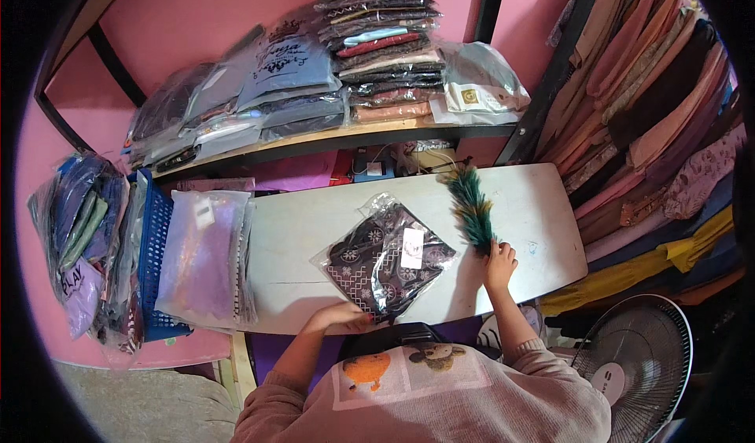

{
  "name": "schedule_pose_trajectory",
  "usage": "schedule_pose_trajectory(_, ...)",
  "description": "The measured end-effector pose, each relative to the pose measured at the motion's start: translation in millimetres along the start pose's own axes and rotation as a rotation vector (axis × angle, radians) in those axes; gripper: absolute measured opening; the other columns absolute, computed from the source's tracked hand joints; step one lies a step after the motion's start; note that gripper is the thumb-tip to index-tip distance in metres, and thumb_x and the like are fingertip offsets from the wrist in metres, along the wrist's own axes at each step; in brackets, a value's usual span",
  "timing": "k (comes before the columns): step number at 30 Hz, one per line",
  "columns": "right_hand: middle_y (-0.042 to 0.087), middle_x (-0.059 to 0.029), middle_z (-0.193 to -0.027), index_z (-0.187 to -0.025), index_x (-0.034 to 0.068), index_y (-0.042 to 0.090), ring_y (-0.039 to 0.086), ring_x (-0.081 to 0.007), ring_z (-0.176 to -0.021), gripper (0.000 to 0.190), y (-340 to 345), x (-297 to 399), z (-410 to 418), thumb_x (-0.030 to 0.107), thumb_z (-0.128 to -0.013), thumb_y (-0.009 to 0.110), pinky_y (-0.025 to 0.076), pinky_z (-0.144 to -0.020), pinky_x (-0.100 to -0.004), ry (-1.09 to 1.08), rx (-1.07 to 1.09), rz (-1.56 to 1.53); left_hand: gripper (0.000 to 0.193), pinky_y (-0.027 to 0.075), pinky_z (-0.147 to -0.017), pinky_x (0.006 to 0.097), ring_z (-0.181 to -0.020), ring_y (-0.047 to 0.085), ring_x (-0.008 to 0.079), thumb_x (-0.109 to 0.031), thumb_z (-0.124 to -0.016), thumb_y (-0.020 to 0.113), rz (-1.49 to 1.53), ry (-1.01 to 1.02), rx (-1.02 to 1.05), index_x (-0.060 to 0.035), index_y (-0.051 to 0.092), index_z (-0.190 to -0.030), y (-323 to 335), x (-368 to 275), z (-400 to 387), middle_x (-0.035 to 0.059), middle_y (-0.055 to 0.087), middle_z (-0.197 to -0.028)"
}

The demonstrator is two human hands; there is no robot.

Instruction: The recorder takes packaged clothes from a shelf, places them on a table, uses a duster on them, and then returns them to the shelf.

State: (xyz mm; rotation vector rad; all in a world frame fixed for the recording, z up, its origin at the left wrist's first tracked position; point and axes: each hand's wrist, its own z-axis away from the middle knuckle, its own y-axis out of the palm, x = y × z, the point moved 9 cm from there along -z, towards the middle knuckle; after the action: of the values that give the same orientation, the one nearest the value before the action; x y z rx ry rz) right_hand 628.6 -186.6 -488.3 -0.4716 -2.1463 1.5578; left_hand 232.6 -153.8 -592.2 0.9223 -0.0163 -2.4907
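My right hand (501, 263) grips the lower end of a green feather duster (470, 207), whose plumes point away from me over the white table (525, 225). Before me lies a dark patterned garment (368, 254), folded inside a clear plastic bag and turned cornerwise. A white tag (412, 248) bearing print sits on its right half. At the near corner of this package is my left hand (348, 316), its fingers against or just beside the plastic. Whether they pinch it cannot be made out.
Bagged clothes (203, 260) lie on the table's left end, beside a blue plastic basket (154, 266). A shelf (330, 139) behind holds tall stacks of packaged garments (383, 60). Clothes hang at right (643, 119), above a standing fan (637, 354).
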Motion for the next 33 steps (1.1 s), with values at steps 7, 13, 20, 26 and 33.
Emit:
schedule_pose_trajectory(7, 0.063, -0.0199, -0.071, -0.076, 0.002, 0.066, 0.061, -0.0364, -0.066, 0.035, 54.6, 45.8, 58.7, 0.036, -0.082, 0.058, 0.048, -0.065, -0.045, -0.022, 0.515, -0.393, 0.038, 0.048, -0.077, 0.0379, -0.092, 0.061, 0.0277, -0.027, -0.08, 0.067, -0.591, 0.493, -1.028, 0.0022, 0.059, -0.103, -112.2, -123.9, 51.9, 0.0165, 0.062, -0.104)
schedule_pose_trajectory(13, 0.063, -0.0067, -0.068, -0.09, -0.002, 0.063, 0.059, -0.0162, -0.059, 0.038, 93.8, 102.3, 116.4, 0.035, -0.081, 0.067, 0.048, -0.054, -0.0297, 0.177, 0.894, -1.028, 0.068, 0.036, -0.099, 0.0426, -0.118, 0.047, 0.0338, -0.038, -0.074, 0.069, -0.728, 0.444, -1.155, -0.0045, 0.046, -0.129, -123.9, -124.7, 37.2, 0.0174, 0.054, -0.123)
schedule_pose_trajectory(20, 0.062, -0.0106, -0.092, -0.112, -0.003, 0.045, 0.059, -0.0183, -0.078, 0.051, 125.1, 110.5, 109.4, 0.019, -0.076, 0.074, 0.049, -0.068, -0.0315, 0.257, 0.838, -1.112, 0.059, 0.046, -0.086, 0.0379, -0.098, 0.06, 0.0328, -0.04, -0.058, 0.079, -0.645, 0.313, -0.856, 0.0005, 0.064, -0.098, -126.8, -112.4, 9.5, 0.0195, 0.063, -0.102)
schedule_pose_trajectory(26, 0.058, -0.0108, -0.099, -0.123, 0.001, 0.034, 0.058, -0.0196, -0.088, 0.057, 90.5, 152.4, 88.3, 0.008, -0.078, 0.069, 0.048, -0.076, -0.0324, 0.226, 0.882, -1.53, 0.071, 0.047, -0.085, 0.0338, -0.097, 0.062, 0.0285, -0.041, -0.052, 0.084, -0.278, 0.219, -0.731, 0.0028, 0.061, -0.104, -159.1, -12.5, -19.7, 0.0201, 0.064, -0.103)
schedule_pose_trajectory(33, 0.057, -0.0079, -0.095, -0.141, 0.015, 0.024, 0.056, -0.0137, -0.074, 0.075, 76.7, 166.3, 78.5, 0.008, -0.079, 0.066, 0.044, -0.057, -0.0258, 0.278, 0.952, -1.508, 0.051, 0.05, -0.081, 0.0329, -0.09, 0.062, 0.0178, -0.007, -0.065, 0.077, 0.268, 0.412, -0.542, 0.0004, 0.057, -0.112, -117.4, -49.7, 9.6, 0.0106, 0.064, -0.103)
